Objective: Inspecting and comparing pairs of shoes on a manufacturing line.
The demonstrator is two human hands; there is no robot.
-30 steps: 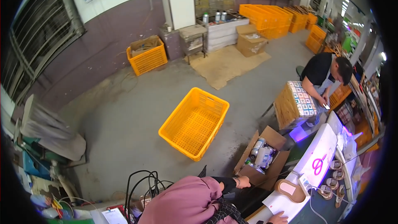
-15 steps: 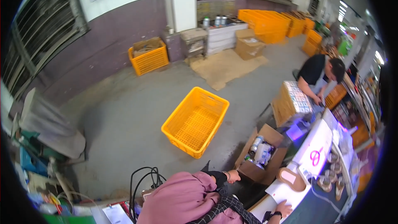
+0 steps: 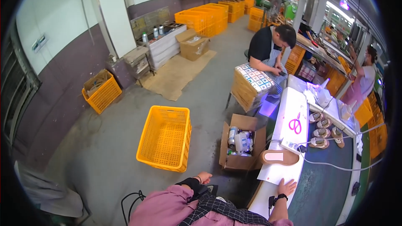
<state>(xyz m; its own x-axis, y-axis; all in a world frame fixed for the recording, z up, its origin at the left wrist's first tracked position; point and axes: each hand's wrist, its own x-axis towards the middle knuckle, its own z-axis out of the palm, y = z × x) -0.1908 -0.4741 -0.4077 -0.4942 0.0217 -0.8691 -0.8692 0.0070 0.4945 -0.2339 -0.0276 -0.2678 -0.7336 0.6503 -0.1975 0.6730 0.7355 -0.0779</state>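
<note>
My right hand (image 3: 287, 187) lies flat with fingers spread on the white surface of the long workbench (image 3: 274, 175). Just beyond it rests a tan shoe sole (image 3: 289, 158) with a white patch on it. Farther along the bench is a pair of scissors with pink handles (image 3: 295, 124). My left hand (image 3: 204, 178) hangs off the bench's left side, its fingers curled in and nothing showing in them. An open cardboard box (image 3: 224, 150) holding bottles and white containers stands ahead of it. A yellow plastic crate (image 3: 144, 142) sits on the floor to the left.
Several shoes (image 3: 321, 132) stand on the dark green belt to the right, with a white cable (image 3: 335, 165) across it. A co-worker (image 3: 266, 52) sits beyond a box-like table (image 3: 247, 90). Stacked yellow crates (image 3: 201, 19) line the far wall.
My view has swung right and up, so the crate and box appear farther left. The right hand stays on the bench; the left remains beside it. Another person now shows at far right.
</note>
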